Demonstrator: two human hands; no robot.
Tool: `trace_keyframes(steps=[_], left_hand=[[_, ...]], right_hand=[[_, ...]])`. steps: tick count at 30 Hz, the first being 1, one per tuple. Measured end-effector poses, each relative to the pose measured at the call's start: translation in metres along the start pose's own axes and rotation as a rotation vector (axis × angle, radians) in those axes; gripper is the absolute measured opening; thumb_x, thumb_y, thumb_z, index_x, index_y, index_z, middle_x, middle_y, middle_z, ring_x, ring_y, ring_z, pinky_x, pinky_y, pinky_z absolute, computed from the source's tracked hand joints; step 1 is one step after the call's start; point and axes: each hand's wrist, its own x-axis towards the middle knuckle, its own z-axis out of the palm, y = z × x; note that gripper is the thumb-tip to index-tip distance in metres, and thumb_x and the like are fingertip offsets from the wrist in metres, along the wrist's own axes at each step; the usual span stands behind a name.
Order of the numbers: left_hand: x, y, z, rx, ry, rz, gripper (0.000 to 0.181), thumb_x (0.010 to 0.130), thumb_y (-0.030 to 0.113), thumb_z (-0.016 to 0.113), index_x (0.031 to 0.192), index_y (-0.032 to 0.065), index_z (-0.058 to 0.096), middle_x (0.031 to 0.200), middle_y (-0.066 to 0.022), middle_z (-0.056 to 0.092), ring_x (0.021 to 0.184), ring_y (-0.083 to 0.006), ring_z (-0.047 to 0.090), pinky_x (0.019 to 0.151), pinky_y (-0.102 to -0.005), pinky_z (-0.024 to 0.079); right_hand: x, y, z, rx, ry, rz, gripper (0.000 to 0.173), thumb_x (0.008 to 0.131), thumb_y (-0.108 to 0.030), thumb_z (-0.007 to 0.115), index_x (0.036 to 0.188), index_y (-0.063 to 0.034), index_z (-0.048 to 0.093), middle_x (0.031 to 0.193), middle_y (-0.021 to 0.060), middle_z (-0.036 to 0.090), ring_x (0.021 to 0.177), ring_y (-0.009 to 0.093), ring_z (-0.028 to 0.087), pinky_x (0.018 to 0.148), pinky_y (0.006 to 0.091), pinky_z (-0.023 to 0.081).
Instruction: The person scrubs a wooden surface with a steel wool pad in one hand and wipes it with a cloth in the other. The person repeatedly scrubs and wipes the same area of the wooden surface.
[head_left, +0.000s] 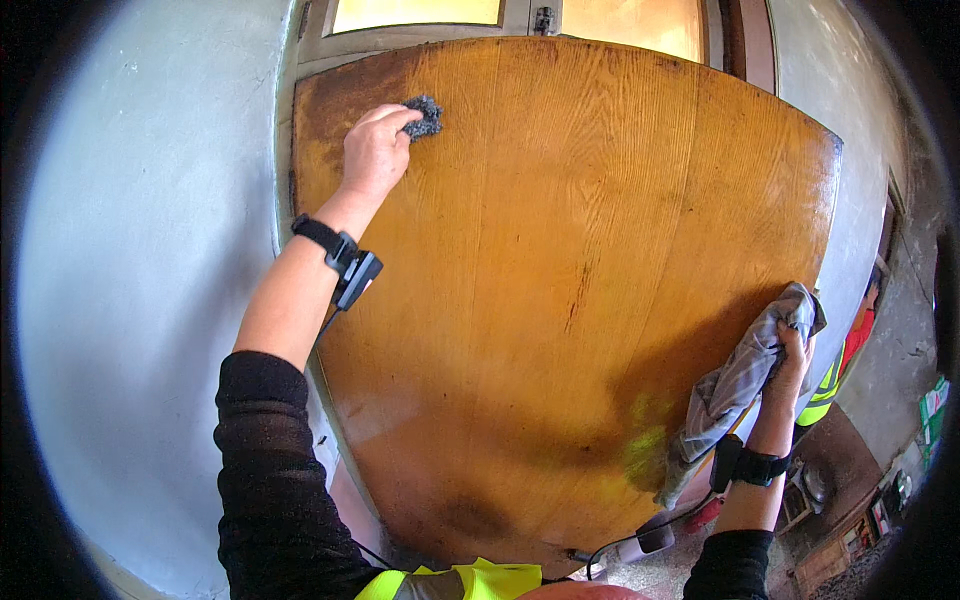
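A large varnished wooden panel (555, 225) with curved edges fills the middle of the view, its grain running lengthwise. Dark stains mark its upper left corner. There my left hand (377, 146) pinches a dark grey scouring pad (424, 118) against the surface. At the panel's right edge my right hand (791, 358) grips a bunched grey striped cloth (731, 390), which hangs down along the edge. Each wrist wears a black strap with a small device.
Pale walls (165, 225) stand on both sides, close to the panel's left edge. Behind its top is a framed window (630, 22). A person in a red sleeve and yellow vest (829, 390) is partly visible at right. Household items lie at lower right, near a metal bowl (814, 484).
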Motion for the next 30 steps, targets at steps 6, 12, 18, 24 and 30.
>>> trace_keyframes(steps=[6, 12, 18, 24, 30], left_hand=[[0.087, -0.004, 0.022, 0.111, 0.212, 0.051, 0.025, 0.076, -0.001, 0.054, 0.092, 0.0112, 0.07, 0.098, -0.0098, 0.066, 0.085, -0.0288, 0.063, 0.078, -0.037, 0.051], [0.04, -0.003, 0.023, 0.135, 0.137, 0.087, 0.023, 0.075, 0.0, 0.056, 0.094, 0.0073, 0.068, 0.102, -0.0109, 0.065, 0.09, -0.0281, 0.063, 0.083, -0.0368, 0.051], [0.05, 0.001, 0.011, 0.097, 0.085, 0.072, 0.027, 0.074, -0.003, 0.053, 0.095, 0.0078, 0.067, 0.103, -0.0111, 0.064, 0.095, -0.0274, 0.061, 0.084, -0.0356, 0.049], [0.073, 0.0, 0.018, 0.162, 0.216, 0.144, 0.025, 0.075, -0.003, 0.055, 0.092, 0.0082, 0.069, 0.094, -0.0097, 0.066, 0.086, -0.0269, 0.062, 0.08, -0.0356, 0.051], [0.053, -0.002, 0.012, 0.174, 0.11, -0.04, 0.025, 0.074, -0.004, 0.056, 0.094, 0.006, 0.068, 0.093, -0.0091, 0.065, 0.086, -0.0268, 0.062, 0.078, -0.036, 0.051]], right_hand=[[0.0, 0.001, 0.0, 0.016, 0.019, -0.043, 0.054, 0.071, -0.016, 0.058, 0.122, -0.0024, 0.048, 0.104, 0.0051, 0.056, 0.094, 0.017, 0.053, 0.087, 0.0283, 0.04], [0.003, 0.005, -0.001, -0.03, 0.087, -0.019, 0.059, 0.067, -0.022, 0.06, 0.122, -0.0011, 0.049, 0.107, 0.0083, 0.055, 0.094, 0.02, 0.053, 0.086, 0.0303, 0.041], [0.002, 0.005, 0.0, -0.04, 0.103, -0.054, 0.058, 0.066, -0.022, 0.06, 0.12, -0.0014, 0.05, 0.102, 0.0067, 0.055, 0.09, 0.018, 0.053, 0.083, 0.0291, 0.041], [0.003, 0.006, -0.003, -0.02, 0.062, -0.027, 0.052, 0.067, -0.019, 0.058, 0.116, -0.0014, 0.052, 0.099, 0.0048, 0.056, 0.087, 0.017, 0.053, 0.081, 0.0289, 0.042], [-0.001, 0.003, 0.001, 0.035, 0.056, -0.012, 0.051, 0.069, -0.018, 0.06, 0.117, -0.0019, 0.052, 0.1, 0.0049, 0.055, 0.09, 0.016, 0.053, 0.082, 0.0282, 0.042]])
